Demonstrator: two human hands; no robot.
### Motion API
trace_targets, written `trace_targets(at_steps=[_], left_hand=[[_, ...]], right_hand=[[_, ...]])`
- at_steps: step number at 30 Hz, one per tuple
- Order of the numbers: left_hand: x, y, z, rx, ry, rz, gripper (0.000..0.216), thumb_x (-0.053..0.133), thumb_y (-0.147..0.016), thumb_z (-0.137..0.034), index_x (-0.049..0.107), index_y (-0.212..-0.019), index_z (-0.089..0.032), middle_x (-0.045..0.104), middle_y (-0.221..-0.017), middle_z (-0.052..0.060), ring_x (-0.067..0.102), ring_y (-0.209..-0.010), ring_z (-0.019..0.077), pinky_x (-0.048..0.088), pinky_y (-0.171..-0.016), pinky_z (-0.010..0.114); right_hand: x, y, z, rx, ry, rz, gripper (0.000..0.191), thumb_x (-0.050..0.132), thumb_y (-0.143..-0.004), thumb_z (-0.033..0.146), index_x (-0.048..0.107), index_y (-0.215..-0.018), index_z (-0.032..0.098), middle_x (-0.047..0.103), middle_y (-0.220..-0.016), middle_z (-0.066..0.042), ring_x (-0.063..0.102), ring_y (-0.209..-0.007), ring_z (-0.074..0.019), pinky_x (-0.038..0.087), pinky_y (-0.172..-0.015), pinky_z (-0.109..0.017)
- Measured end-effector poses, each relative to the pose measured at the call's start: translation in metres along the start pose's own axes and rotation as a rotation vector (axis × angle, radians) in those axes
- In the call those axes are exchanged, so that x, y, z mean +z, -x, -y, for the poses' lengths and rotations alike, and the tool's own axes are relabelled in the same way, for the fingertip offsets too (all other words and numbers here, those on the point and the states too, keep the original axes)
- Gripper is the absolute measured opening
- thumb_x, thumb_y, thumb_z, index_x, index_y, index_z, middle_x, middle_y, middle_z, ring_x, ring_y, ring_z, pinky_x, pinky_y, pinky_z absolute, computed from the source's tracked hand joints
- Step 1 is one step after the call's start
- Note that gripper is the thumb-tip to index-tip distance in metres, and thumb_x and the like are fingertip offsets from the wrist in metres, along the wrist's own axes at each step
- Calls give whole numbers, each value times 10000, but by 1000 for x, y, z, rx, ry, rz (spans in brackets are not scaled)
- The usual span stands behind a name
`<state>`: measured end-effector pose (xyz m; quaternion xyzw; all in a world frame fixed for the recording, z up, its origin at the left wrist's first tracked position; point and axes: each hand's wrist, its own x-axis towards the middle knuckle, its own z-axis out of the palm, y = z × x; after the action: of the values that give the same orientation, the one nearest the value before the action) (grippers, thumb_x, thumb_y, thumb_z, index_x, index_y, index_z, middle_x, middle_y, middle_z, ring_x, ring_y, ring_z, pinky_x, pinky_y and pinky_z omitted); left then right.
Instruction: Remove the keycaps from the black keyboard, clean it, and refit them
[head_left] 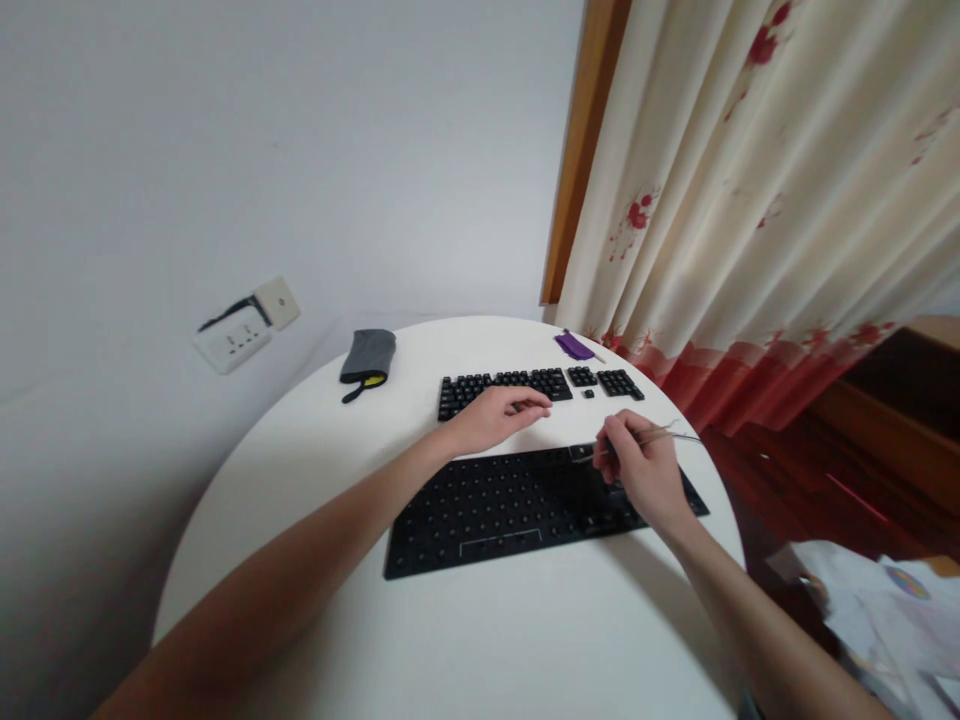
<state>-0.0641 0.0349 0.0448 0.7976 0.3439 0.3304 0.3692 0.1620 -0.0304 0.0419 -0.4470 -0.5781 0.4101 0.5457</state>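
A black keyboard base (495, 500) with its keycaps off lies on the white round table (315, 480), showing rows of bare switches. My right hand (641, 465) is above its right part, fingers pinched on a thin wire-like tool (660, 432) whose ends stick out past the hand. What kind of tool it is I cannot make out. My left hand (495, 415) hovers palm down between the base and the loose black keycaps (536, 382), fingers loosely stretched and holding nothing. The keycaps sit in keyboard layout behind the base, partly covered by that hand.
A grey cloth pouch (369, 355) lies at the table's back left. A purple cloth-like item with a pale handle (574, 346) is at the back right. Wall sockets (234, 338) are on the left, a curtain (675, 200) hangs right, and white plastic bags (877, 610) stand low right.
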Motion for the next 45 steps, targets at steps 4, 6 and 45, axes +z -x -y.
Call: trace_targets(at_steps=[4,6,45], left_hand=[[20,6,-20,-82,393,173,322,640,-908,-284,658,-1204,-158,665,-1269,124,644,-1100,202,506,-959,365],[28,9,-19,-130,511,195,331,691,-870,-270,672,-1178,-153,686,-1218,118,652,-1072,200,507,-963,377],[45,-84,26,47,-638,-77,253,632,-789,-141,761,-1006,-163,735,-929,65,653,-824,187,521,-811,308]], right_hand=[[13,-7,-6,-98,-39,-45,367,553,-955,431,553,-674,194,592,-560,17,478,-416,-89,343,-400,-218],[17,-3,-14,-143,-3,-60,368,530,-972,408,554,-673,195,591,-576,19,487,-435,-92,358,-428,-229],[-3,-5,-31,-157,209,-97,374,483,-980,347,519,-634,210,534,-556,34,496,-531,-124,369,-581,-267]])
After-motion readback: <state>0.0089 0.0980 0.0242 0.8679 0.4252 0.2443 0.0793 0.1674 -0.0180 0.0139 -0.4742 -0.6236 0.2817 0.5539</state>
